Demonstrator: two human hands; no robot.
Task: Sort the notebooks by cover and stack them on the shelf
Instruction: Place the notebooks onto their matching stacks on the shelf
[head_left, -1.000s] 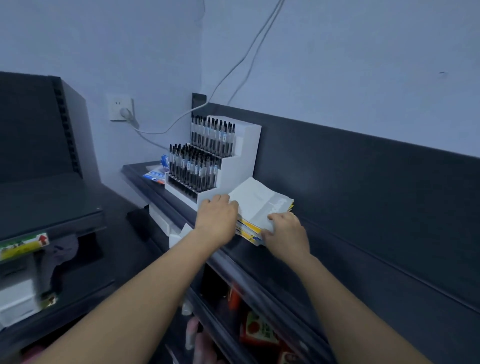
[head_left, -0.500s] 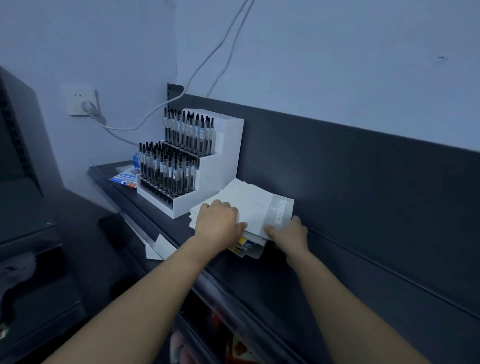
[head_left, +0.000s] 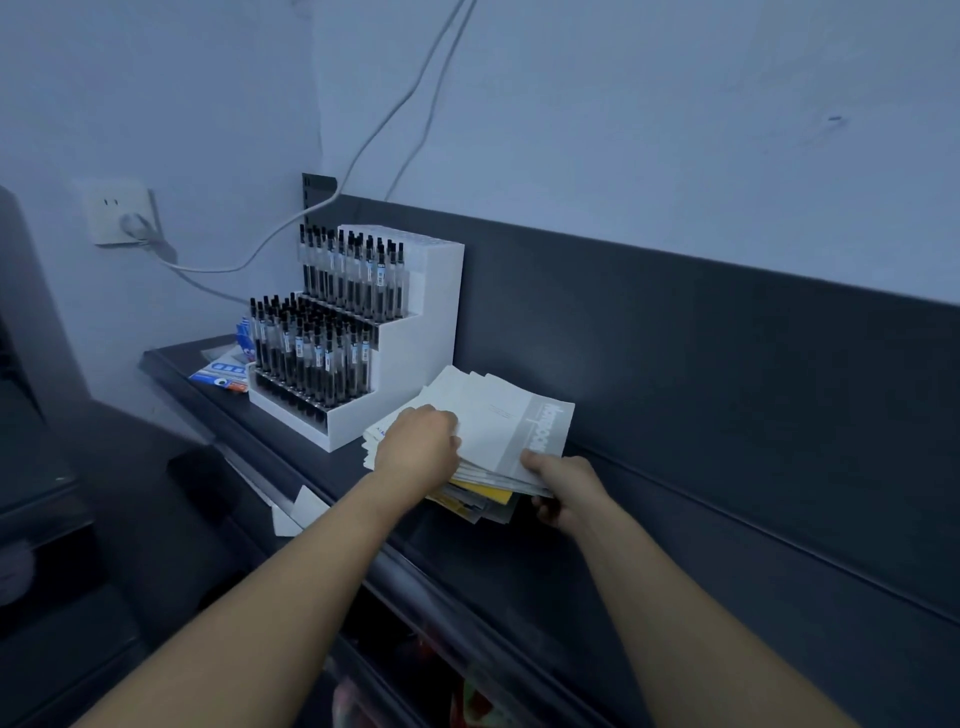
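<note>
Both grip the notebooks (head_left: 498, 421): left hand (head_left: 415, 447) on top, right hand (head_left: 566, 483) now hooked underneath.

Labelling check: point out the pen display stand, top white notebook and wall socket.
pen display stand (head_left: 415, 343), head view, white side wall.
top white notebook (head_left: 498, 421), head view, middle of cover.
wall socket (head_left: 117, 205), head view, faceplate.

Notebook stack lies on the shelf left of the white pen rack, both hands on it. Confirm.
Wrong side. The head view shows the notebook stack on the shelf right of the white pen rack, left hand and right hand both on it.
</note>
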